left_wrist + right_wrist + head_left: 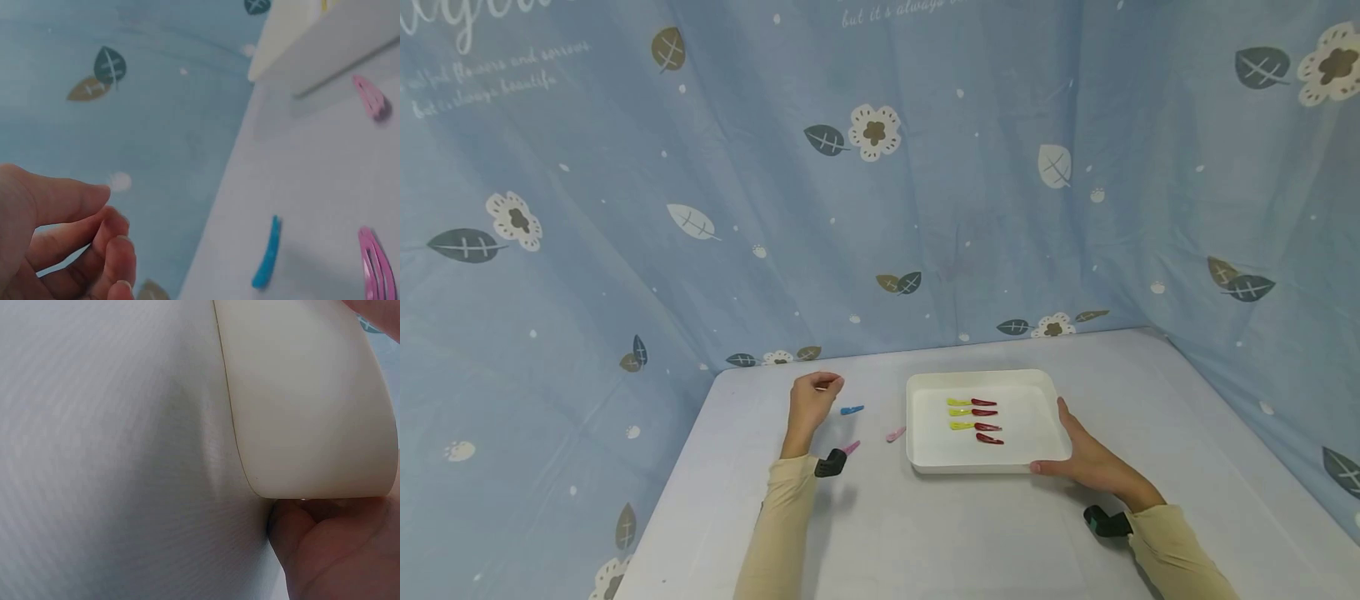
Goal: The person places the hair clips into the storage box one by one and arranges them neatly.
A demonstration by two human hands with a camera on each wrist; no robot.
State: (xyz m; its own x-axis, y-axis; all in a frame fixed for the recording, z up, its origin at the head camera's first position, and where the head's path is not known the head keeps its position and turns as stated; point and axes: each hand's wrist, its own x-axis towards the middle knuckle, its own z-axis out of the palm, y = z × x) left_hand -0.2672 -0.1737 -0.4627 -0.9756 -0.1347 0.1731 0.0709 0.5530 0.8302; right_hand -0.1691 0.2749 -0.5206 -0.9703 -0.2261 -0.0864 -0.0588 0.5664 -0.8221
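My left hand (811,404) is raised over the left part of the table, its fingers curled and the thumb tip close to the index finger; nothing shows between them. Nearest to it lies a blue hair clip (852,410). A pink hair clip (851,447) lies by the left wrist, partly hidden by the wrist camera; a second pink clip (896,434) is beside the tray. My right hand (1093,460) grips the white tray (917,457) at its front right corner. In the tray, several yellow clips (961,426) and red clips (989,439) lie in rows.
The tray rests on a white-covered table (955,533). Behind and to the sides hangs a blue curtain (775,250) with leaf and flower prints. Black wrist cameras (831,463) sit on both wrists, over beige sleeves (782,525).
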